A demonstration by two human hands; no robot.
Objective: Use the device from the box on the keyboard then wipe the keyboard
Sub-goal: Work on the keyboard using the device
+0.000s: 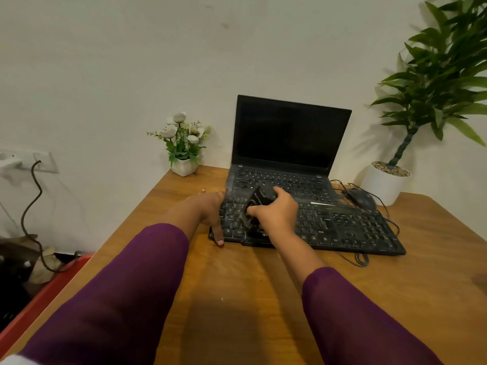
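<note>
A black external keyboard (342,227) lies on the wooden table (237,285), in front of an open laptop. My right hand (276,212) grips a small black handheld device (257,204) and holds it tilted, its lower end down on the keys at the keyboard's left part. My left hand (210,212) lies at the keyboard's left end. Its fingers are spread and straight, the thumb pointing down along the front left corner. Both arms wear purple sleeves. No box or wiping cloth is in view.
A black laptop (287,143) with a dark screen stands behind the keyboard. A black mouse (362,198) with cables lies to its right. A small white flower pot (184,167) and a large potted plant (387,183) stand by the wall. A red bin (39,299) sits left of the table.
</note>
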